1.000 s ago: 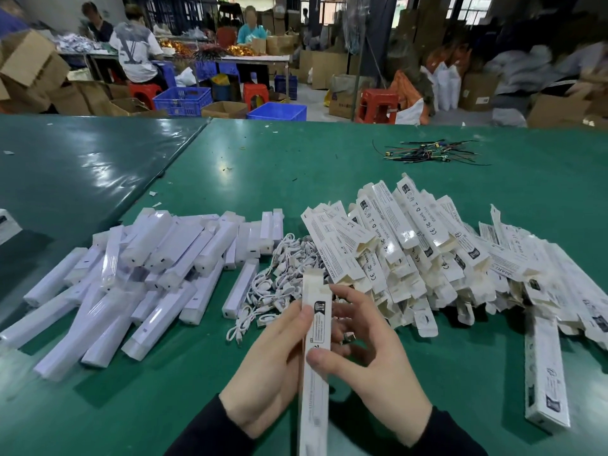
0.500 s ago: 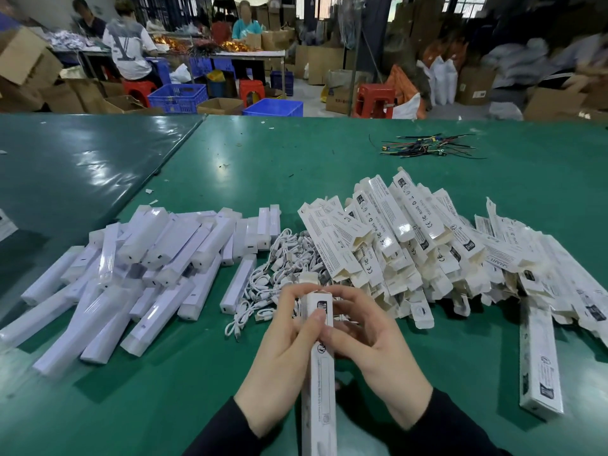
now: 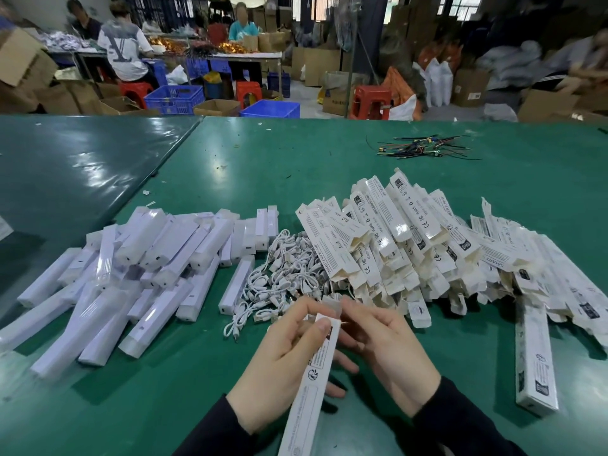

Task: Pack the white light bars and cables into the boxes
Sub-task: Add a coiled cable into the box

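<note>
Held box [image 3: 311,383] bottom cut off, seemingly

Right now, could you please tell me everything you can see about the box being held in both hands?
The box is a long, slim white carton, seemingly thin card, printed with small black text and round marks along its upper face. It slants from the bottom edge of the view up toward the cable pile. The left hand grips its upper part, thumb on top; the right hand pinches the end flap, which looks not yet closed.
</note>
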`<state>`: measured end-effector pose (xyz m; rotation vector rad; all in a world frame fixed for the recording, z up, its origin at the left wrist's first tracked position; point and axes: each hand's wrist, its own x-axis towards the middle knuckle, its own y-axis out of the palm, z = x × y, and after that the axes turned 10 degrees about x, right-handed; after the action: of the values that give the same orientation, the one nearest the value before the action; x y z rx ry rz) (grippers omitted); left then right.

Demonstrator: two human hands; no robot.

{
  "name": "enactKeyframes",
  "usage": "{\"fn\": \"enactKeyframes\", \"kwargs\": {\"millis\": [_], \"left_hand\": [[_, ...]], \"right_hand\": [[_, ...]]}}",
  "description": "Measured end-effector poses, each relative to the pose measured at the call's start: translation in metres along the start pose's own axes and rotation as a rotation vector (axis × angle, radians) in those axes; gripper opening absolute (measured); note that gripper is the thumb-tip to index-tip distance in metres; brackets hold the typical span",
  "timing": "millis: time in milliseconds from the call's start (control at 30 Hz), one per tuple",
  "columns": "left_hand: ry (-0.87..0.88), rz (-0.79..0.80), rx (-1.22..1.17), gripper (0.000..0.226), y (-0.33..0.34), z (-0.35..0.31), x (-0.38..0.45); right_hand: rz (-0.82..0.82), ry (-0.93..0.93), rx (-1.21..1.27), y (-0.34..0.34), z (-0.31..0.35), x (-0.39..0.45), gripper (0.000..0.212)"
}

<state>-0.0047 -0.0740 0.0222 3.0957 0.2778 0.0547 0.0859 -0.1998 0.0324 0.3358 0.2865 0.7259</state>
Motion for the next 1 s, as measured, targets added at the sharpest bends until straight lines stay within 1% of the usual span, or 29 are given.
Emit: {"fn": "enactKeyframes", "kwargs": {"millis": [67,100,167,233,367,467,567,667,733,800,833,900,967,1000], "left_hand": [[0.016,-0.017,0.010,0.005,-0.001,0.002,0.000],[0.021,-0.028,0.012,0.005,-0.002,0.002,0.000],[0.021,-0.030,0.005,0.014,-0.003,0.003,0.000],[0.011,-0.010,-0.006,0.017,-0.004,0.004,0.000],[-0.005,0.015,0.012,0.020,-0.008,0.005,0.000],[0.014,0.032,0.042,0.018,-0.009,0.007,0.000],[0.015,0.008,0.063,0.017,-0.009,0.009,0.000],[0.018,-0.027,0.055,0.015,-0.009,0.009,0.001],[0.026,-0.033,0.030,0.015,-0.007,0.008,0.000],[0.020,-0.038,0.007,0.018,-0.007,0.008,0.000],[0.011,-0.038,0.002,0.019,-0.006,0.007,0.000],[-0.011,-0.055,-0.028,0.020,-0.006,0.004,0.002],[-0.030,-0.119,-0.113,0.022,-0.011,-0.004,0.004],[-0.038,-0.161,-0.170,0.025,-0.017,-0.008,0.004]], "right_hand": [[0.026,-0.026,0.003,0.000,0.001,-0.001,0.035],[0.033,-0.027,0.000,0.001,0.002,-0.002,0.033],[0.014,-0.021,-0.038,0.000,0.001,-0.002,0.034],[0.005,-0.024,-0.070,0.001,0.001,-0.002,0.033],[-0.008,-0.054,-0.080,0.003,0.001,-0.004,0.029],[0.006,-0.029,-0.068,0.004,-0.001,-0.004,0.031],[0.031,-0.048,-0.075,0.004,-0.003,-0.004,0.031],[0.034,-0.209,-0.121,0.004,-0.007,-0.004,0.023],[-0.011,-0.393,-0.296,0.002,-0.011,-0.005,0.013],[-0.036,-0.559,-0.510,0.001,-0.014,-0.006,0.015],[-0.023,-0.604,-0.561,0.001,-0.015,-0.006,0.016],[0.015,-0.581,-0.558,0.002,-0.015,-0.006,0.020],[0.003,-0.477,-0.426,0.003,-0.013,-0.002,0.019],[-0.038,-0.420,-0.354,0.004,-0.012,0.002,0.019]]}}
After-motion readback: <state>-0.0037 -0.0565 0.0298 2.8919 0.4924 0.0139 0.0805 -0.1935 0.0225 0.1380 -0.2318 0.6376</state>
